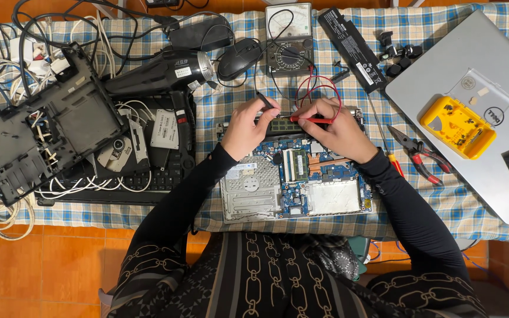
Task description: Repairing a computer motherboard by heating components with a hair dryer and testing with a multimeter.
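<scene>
You are pinching a thin black test probe (264, 100) in your left hand (244, 128) and a red test probe (313, 120) in your right hand (334, 132), both tips resting on the long green memory stick (281, 125) at the far edge of the opened silver laptop base (293, 176). One yellow plastic screwdriver-bit case (458, 126), holding small bits, is lying on the grey closed laptop (472, 112). One pair of red-handled pliers (419, 156) is sitting just right of your wrist, narrowing room there.

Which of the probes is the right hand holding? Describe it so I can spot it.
Start at the opened laptop board on the checked cloth. At its far edge the right hand holds the red probe, lying flat; the left hand holds a black one.
</scene>
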